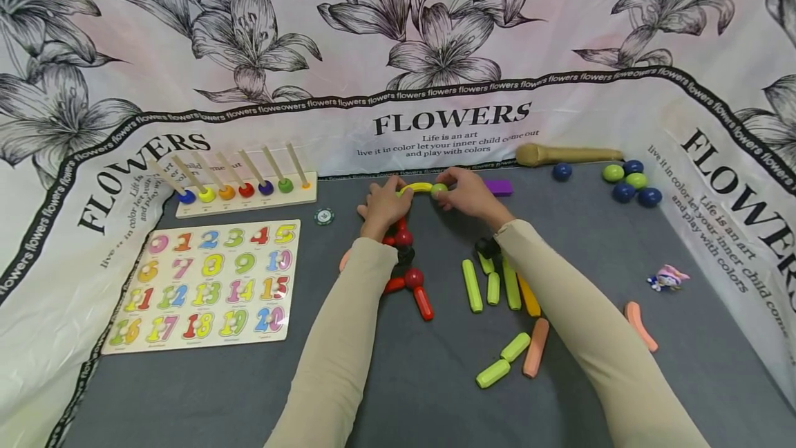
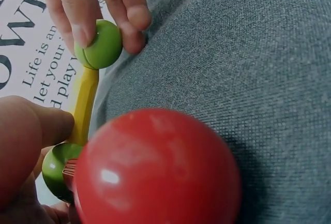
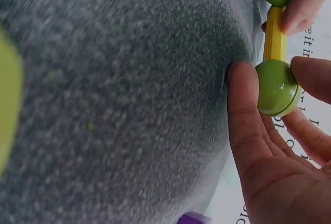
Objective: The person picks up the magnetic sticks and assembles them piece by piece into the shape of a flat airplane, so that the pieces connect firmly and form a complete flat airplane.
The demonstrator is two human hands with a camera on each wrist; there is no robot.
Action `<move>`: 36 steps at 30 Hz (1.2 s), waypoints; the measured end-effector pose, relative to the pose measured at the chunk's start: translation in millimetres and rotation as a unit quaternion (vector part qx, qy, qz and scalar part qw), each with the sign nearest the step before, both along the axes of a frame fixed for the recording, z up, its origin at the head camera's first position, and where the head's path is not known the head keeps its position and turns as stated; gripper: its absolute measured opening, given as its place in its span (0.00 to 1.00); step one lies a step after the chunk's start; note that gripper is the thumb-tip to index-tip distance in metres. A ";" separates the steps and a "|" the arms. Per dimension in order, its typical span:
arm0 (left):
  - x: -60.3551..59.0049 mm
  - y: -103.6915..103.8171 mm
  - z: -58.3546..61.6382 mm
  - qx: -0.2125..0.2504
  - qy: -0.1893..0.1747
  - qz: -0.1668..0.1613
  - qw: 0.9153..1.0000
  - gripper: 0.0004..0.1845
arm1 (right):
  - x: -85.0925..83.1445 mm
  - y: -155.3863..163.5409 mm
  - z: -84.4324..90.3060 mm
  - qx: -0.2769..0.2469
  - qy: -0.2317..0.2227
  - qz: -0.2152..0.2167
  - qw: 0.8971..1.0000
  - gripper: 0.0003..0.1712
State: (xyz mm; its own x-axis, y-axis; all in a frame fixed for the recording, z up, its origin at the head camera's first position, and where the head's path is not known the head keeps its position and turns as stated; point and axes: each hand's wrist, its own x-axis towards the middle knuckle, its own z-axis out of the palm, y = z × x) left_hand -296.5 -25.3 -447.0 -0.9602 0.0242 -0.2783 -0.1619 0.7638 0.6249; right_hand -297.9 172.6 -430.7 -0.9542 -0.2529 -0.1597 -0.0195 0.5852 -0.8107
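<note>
In the head view, my left hand [image 1: 384, 207] pinches the yellow stick [image 1: 418, 187] near its left end. My right hand [image 1: 469, 192] grips the green ball [image 1: 439, 190] at the stick's other end, thumb and fingers on either side of it. The left wrist view shows a second green ball [image 2: 56, 168] by my left thumb, with a large red ball [image 2: 160, 167] close to the camera. Below my left hand, red sticks [image 1: 423, 303] and red balls [image 1: 413, 278] form a joined figure with a black ball [image 1: 405, 256], partly hidden by the sleeve.
A number board [image 1: 205, 285] and a peg counter [image 1: 249, 206] lie left, a poker chip [image 1: 324, 216] beside them. Several lime sticks [image 1: 472, 286] and a peach stick [image 1: 536, 348] lie near my right sleeve. Blue balls [image 1: 562, 171], a brown club-shaped thing [image 1: 566, 155] and a small figurine [image 1: 668, 278] are right.
</note>
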 end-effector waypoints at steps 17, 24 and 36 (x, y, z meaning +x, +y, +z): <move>5.0 -18.3 2.1 0.027 0.013 -0.049 0.998 0.28 | 1.3 4.4 -2.5 -0.025 -0.016 0.008 1.000 0.24; 5.1 -25.2 -5.3 0.037 0.005 -0.086 0.996 0.35 | 1.1 7.9 -2.1 -0.030 -0.024 -0.005 0.999 0.26; 10.3 -29.3 -6.7 0.055 0.008 -0.109 0.992 0.34 | 35.9 38.6 20.8 -0.013 -0.007 0.030 0.999 0.25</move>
State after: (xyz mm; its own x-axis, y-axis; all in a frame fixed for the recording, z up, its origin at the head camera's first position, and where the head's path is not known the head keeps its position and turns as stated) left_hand -286.1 -54.6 -453.7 -0.9330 0.2624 -0.2464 0.0115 0.7059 0.7082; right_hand -262.0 211.2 -409.9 -0.9349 -0.3140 -0.1653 -0.0427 0.5621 -0.8260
